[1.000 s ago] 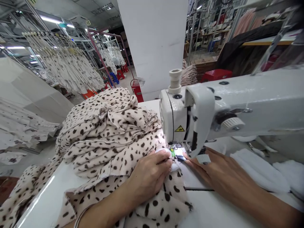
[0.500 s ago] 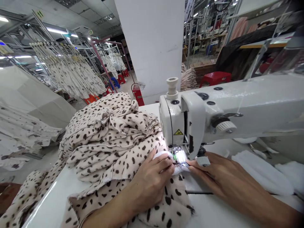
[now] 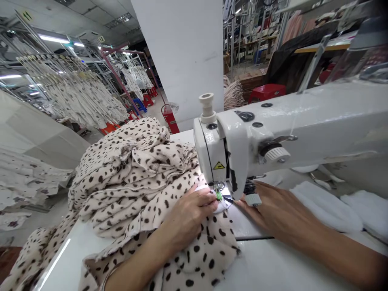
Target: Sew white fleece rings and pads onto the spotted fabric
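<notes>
1. My left hand has its fingers drawn together and bent, clamped on a narrow white cloth strip just beside the small green part beneath the sewing head.
2. My right hand reaches in from the other side of the head, fingertips close to a thin, dark, pointed implement; the head partly hides them, so I cannot tell whether they grip it.
3. Cream fabric with dark brown spots lies heaped to the left and spreads under my left forearm.
4. The glossy white metal sewing machine stands over the smooth white tabletop.
5. Soft white cloth pieces lie beyond my right forearm.
</notes>
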`<state>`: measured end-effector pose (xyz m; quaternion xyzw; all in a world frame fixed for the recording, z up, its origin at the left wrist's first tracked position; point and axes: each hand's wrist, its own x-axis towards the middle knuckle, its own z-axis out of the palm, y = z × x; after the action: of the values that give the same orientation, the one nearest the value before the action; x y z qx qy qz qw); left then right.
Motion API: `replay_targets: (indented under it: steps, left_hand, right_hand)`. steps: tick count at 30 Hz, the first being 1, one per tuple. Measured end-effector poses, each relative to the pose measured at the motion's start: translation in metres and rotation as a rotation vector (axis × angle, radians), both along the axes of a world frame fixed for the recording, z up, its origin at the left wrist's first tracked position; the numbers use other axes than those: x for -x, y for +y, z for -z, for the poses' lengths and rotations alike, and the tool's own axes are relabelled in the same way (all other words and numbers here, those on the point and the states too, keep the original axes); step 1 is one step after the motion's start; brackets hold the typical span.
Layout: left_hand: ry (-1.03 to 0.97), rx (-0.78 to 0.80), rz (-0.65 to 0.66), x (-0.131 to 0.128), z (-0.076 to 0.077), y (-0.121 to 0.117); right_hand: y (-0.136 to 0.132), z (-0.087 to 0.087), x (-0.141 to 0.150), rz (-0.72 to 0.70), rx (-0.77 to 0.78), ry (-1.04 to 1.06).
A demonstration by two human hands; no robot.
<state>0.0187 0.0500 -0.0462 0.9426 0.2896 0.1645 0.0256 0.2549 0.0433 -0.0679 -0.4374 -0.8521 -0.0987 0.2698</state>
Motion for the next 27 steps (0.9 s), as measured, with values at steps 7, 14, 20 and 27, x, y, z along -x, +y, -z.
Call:
replay_targets:
  steps: [7,14,20,27]
  left_hand:
    - [0.038,-0.063,-0.014,-0.003,-0.006,-0.003]
    - [-0.025,-0.212,0.06,-0.006,-0.002,-0.003]
    - [-0.008,-0.156,0.028,-0.005,-0.002,0.002]
    - [-0.002,-0.038,-0.015,-0.001,-0.004,0.01]
  right_hand:
    - [0.0,0.001,-0.006,0.025,-0.003,-0.033]
    - [-0.005,-0.003,-0.01,-0.064,0.141,-0.019]
    - [0.0,0.0,-0.004,-0.029,-0.015,-0.08]
    - [0.009,-0.003,-0.009,0.017,-0.154,-0.079]
